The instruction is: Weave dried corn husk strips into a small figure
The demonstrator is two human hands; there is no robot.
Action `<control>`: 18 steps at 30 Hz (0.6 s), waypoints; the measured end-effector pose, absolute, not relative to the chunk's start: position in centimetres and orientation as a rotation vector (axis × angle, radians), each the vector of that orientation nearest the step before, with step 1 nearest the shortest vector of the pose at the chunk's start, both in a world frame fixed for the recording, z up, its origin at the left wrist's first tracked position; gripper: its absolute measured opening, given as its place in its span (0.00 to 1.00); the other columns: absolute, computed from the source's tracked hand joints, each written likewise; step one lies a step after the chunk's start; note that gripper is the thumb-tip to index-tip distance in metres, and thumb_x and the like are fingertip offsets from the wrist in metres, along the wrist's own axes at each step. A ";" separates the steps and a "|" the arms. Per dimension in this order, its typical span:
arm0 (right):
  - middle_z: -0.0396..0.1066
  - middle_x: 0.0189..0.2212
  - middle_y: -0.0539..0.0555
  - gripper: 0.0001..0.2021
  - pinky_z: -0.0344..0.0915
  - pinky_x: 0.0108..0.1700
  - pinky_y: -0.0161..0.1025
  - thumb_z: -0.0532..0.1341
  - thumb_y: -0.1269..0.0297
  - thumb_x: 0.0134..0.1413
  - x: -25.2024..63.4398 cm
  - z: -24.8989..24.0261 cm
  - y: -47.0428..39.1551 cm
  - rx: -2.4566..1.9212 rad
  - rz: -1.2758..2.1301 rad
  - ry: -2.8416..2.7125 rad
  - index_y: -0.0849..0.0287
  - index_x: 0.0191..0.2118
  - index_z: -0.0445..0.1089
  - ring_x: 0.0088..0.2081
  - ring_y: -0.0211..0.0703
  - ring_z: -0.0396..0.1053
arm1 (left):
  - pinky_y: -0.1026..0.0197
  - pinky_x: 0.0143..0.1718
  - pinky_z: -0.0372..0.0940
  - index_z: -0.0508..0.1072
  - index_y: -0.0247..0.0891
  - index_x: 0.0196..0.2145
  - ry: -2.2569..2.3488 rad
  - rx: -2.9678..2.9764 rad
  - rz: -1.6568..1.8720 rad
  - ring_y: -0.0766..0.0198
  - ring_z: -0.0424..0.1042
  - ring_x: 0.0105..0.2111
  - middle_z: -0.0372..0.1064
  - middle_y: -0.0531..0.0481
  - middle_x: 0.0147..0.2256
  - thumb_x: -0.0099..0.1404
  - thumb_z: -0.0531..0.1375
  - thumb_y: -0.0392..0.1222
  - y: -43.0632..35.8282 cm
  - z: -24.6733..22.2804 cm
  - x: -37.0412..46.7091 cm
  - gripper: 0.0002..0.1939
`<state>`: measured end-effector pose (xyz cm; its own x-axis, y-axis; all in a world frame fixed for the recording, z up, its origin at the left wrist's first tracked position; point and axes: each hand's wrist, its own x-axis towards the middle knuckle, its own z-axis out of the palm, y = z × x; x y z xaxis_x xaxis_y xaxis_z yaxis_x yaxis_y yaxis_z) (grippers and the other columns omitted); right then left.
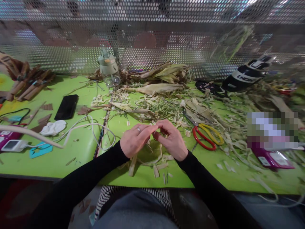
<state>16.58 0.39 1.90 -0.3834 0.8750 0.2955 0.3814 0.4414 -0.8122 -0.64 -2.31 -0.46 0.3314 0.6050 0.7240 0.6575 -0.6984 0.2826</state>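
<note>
My left hand (138, 138) and my right hand (172, 140) meet over the front middle of the green table, fingertips together. The fingers of both are bent and closed round something small, mostly hidden; pale husk strips (132, 165) hang or lie just beneath them. A ring shows on my left hand. Right of my right hand lie scissors (206, 136) with one red and one yellow handle loop. Behind the hands spreads a heap of shredded husk (162, 105), with a longer dry husk (154, 89) on it.
A black phone (66, 107), white cable (91, 122) and crumpled tissue (53, 128) lie left. A clear bottle (109, 70) stands behind; a black bottle (246, 75) leans at back right. Brown rolled bundles (28, 84) sit far left. A perforated metal screen (143, 54) closes the back.
</note>
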 end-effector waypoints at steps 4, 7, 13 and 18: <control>0.65 0.32 0.51 0.02 0.60 0.31 0.37 0.57 0.68 0.54 16.6 2.5 0.2 -1.062 0.959 -1.864 0.57 0.33 0.66 0.29 0.38 0.60 | 0.61 0.40 0.71 0.65 0.35 0.51 -1.252 -2.517 -1.350 0.64 0.73 0.39 0.74 0.44 0.40 0.64 0.53 0.29 -2.2 -0.8 -0.6 0.17; 0.67 0.34 0.52 0.05 0.61 0.31 0.37 0.56 0.64 0.56 16.8 2.7 0.3 -1.069 0.964 -1.895 0.57 0.36 0.68 0.31 0.39 0.63 | 0.60 0.40 0.71 0.64 0.37 0.52 -1.259 -2.517 -1.355 0.64 0.73 0.39 0.74 0.45 0.41 0.65 0.53 0.30 -2.2 -1.0 -0.7 0.18; 0.69 0.32 0.52 0.03 0.61 0.31 0.37 0.60 0.66 0.54 16.7 2.3 0.5 -1.065 0.834 -2.002 0.57 0.32 0.70 0.31 0.39 0.64 | 0.61 0.39 0.70 0.65 0.36 0.51 -1.266 -2.527 -1.373 0.64 0.73 0.39 0.73 0.45 0.40 0.65 0.53 0.31 -2.3 -0.7 -0.7 0.16; 0.66 0.28 0.50 0.09 0.59 0.29 0.36 0.56 0.60 0.58 17.0 2.7 0.4 -1.114 1.059 -1.872 0.58 0.32 0.68 0.28 0.37 0.62 | 0.61 0.39 0.71 0.66 0.36 0.50 -1.291 -2.536 -1.403 0.64 0.73 0.38 0.74 0.45 0.39 0.64 0.53 0.30 -2.3 -0.7 -0.6 0.16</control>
<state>17.04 0.43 2.67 -0.3811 0.9110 0.1573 0.3346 0.2945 -0.8951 -0.57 -2.31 -0.72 0.2783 0.6641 0.6940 0.6364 -0.6686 0.3847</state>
